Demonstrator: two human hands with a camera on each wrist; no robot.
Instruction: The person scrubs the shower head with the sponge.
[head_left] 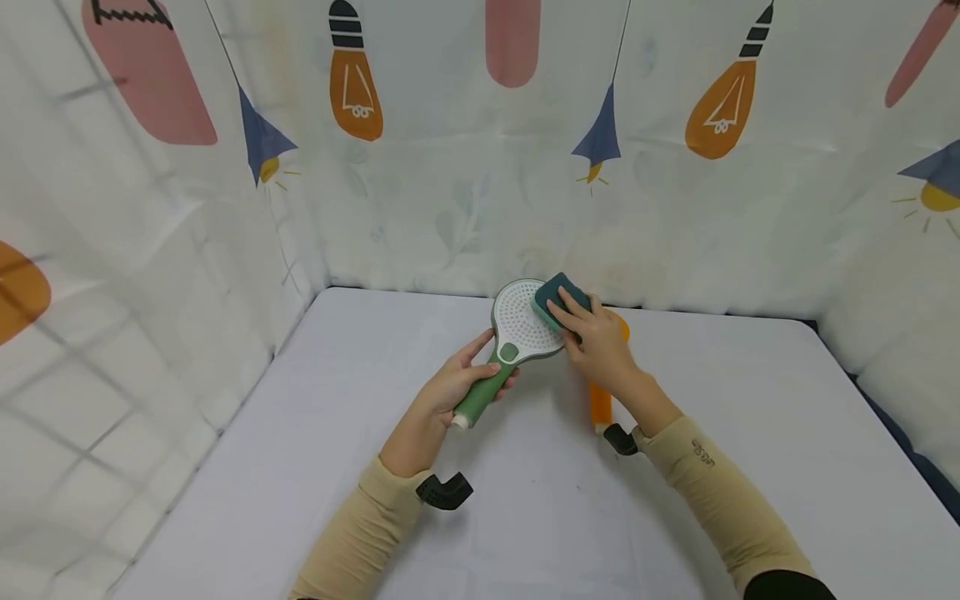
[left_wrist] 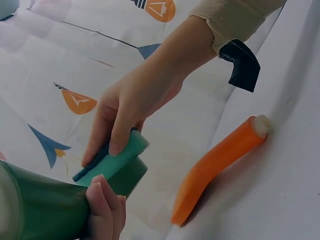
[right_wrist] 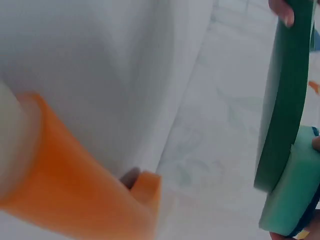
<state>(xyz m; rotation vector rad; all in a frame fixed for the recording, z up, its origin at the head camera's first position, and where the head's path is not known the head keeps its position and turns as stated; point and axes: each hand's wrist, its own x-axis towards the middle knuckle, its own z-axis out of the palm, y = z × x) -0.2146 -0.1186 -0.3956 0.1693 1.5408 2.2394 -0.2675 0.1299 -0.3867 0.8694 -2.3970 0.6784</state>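
A green hand shower (head_left: 483,392) with a white, nozzle-dotted face is held up over the table, its face turned toward the head camera. My left hand (head_left: 453,383) grips it by the handle, the thumb along the top near the round button. My right hand (head_left: 603,350) holds a sponge (head_left: 551,300), dark teal on one side and light green on the other. The sponge's light side lies against the right part of the shower face. In the right wrist view the sponge (right_wrist: 292,185) meets the edge of the green head (right_wrist: 285,100).
An orange hand shower (head_left: 600,404) with a pale end lies on the white table (head_left: 525,517), partly hidden beneath my right hand and wrist. Behind the table hangs a white cloth (head_left: 465,183) printed with lamps and bulbs. Black wrist mounts (head_left: 444,492) stick out from both sleeves.
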